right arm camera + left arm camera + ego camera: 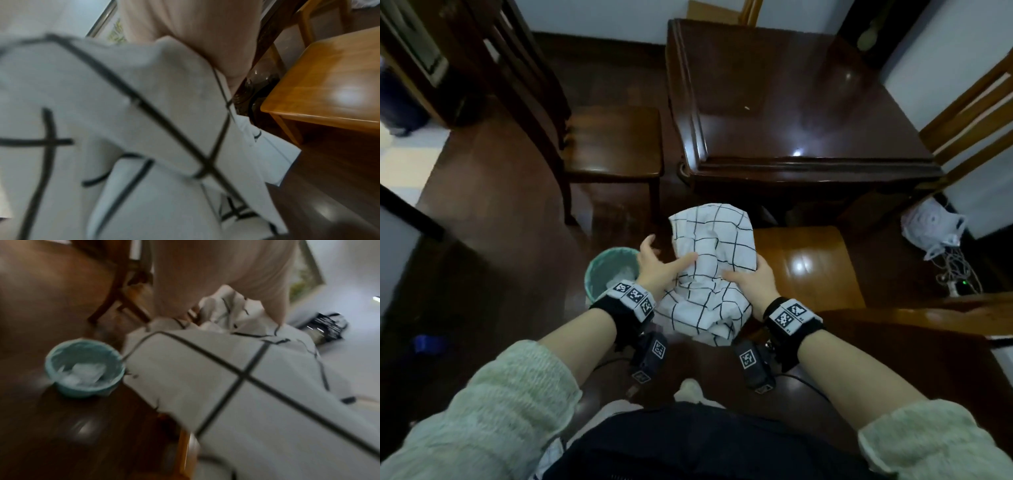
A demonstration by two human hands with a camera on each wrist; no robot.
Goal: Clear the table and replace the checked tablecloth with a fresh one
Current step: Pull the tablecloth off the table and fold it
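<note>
The dark wooden worktop (pixel 808 113) stands bare at the far right of the scene, so clearing and stripping look done; no fresh cloth shows in any view. To its left sits a dark chair (pixel 613 144), and a lighter wooden chair seat (pixel 808 263) lies nearer, just right of the hands.

The checked tablecloth (pixel 709 270) is off the worktop, bunched into a loose bundle held in the air between the two hands, near the body and above the floor. Its long axis runs near to far, the far end rounded and high, the near end hanging in loose folds toward the person's lap.

The relation the coming move turns on, as I judge it, is that the bundle sits directly between the palms, with the light chair seat close on the right and the teal bin (pixel 609 274) close on the left, down on the floor. Setting the cloth aside would be a short swing to either side; the right hand is the nearer one to the seat.

The left hand (pixel 657 267) lies against the bundle's left flank, thumb stretched flat across the cloth and fingers spread, pressing rather than pinching. The right hand (pixel 751 281) cups the right flank, thumb laid over the cloth, its fingers wrapped behind out of sight. Both wrist views are blurred and filled with cloth.
</note>
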